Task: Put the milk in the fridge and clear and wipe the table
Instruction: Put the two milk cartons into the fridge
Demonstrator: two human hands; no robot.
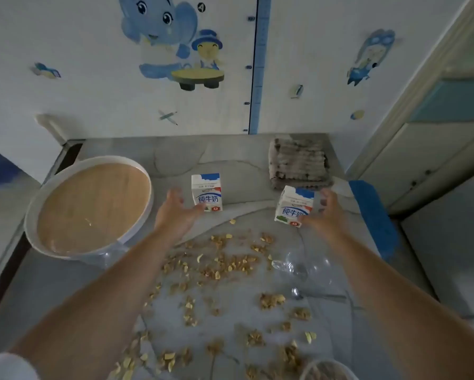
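Both bare forearms stretch forward from the lower corners of the frame over the grey table (257,160). The left hand (175,212), centre left, has its fingers spread and loosely curved beside the upright left milk carton (206,192); its thumb tip lies at the carton's lower left corner, and I cannot tell whether it touches. The right hand (326,212), centre right, grips the tilted right milk carton (294,205), fingers wrapped round its right side, thumb at its lower edge. Crumbs (230,264) lie scattered below both cartons. A folded cloth (298,165) sits above the right carton.
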